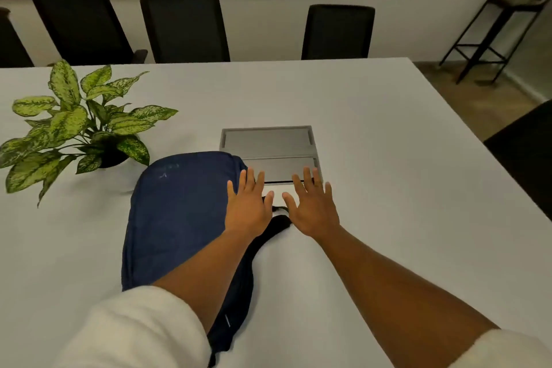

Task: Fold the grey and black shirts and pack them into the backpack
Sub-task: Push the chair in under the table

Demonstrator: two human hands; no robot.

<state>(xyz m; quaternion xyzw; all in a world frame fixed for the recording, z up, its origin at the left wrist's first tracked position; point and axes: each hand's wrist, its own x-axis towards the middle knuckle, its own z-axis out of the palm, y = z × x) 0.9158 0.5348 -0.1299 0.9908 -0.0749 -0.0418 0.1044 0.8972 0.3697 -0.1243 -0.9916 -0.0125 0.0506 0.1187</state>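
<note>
Your left hand [249,209] and right hand [313,209] are both stretched out flat in front of you, palms down and fingers spread; neither grip holds anything. The left hand lies over the right edge of the navy backpack [176,218], which rests flat on the white desk [388,158] with its length running from near you toward the far side. The right hand is just beside the backpack, over bare desk, its fingertips reaching the near edge of the grey cable box [268,149] set into the desk top. Between your two hands a dark piece shows, a black strap [268,233] or perhaps cloth; the view is too dim to say which, and it runs back along the backpack's right side under your left forearm. A small white patch sits at its far end, between your thumbs. White sleeves [134,329] are pushed up on both arms. A potted plant [74,128] with speckled green leaves stands to the left of the backpack, near it but apart. Black chairs [185,27] line the far side of the desk, and a tall stool [501,24] stands at the right.
</note>
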